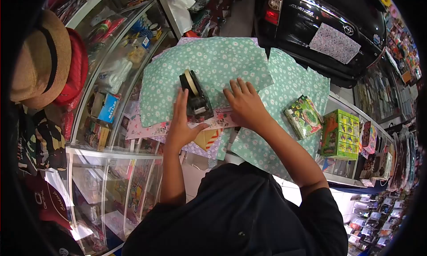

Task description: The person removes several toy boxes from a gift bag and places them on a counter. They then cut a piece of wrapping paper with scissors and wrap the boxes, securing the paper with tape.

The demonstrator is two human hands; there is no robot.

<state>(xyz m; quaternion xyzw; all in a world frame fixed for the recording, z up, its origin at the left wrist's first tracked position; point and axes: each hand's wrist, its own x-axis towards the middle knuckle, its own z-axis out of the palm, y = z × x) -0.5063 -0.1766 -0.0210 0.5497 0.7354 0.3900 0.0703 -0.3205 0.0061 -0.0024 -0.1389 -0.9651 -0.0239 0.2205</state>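
My left hand (182,124) is open beside a black tape dispenser (200,102) that carries a roll of tape (191,82). Its fingers point forward along the dispenser's left side, and the thumb stretches across in front of the base. My right hand (246,105) rests on green daisy-print wrapping paper (227,55), fingers spread and its thumb side low near the sheet's front edge. Pink floral paper (155,128) shows below the green sheet. A yellowish piece (204,140) with red stripes lies partly covered near the left thumb.
More green daisy paper (278,100) covers the right side, holding a small green box (304,117). A yellow-green carton (340,133) stands beyond it. Glass display cases (113,153) flank the left. A black car (298,29) is parked behind. Hats (49,60) hang at far left.
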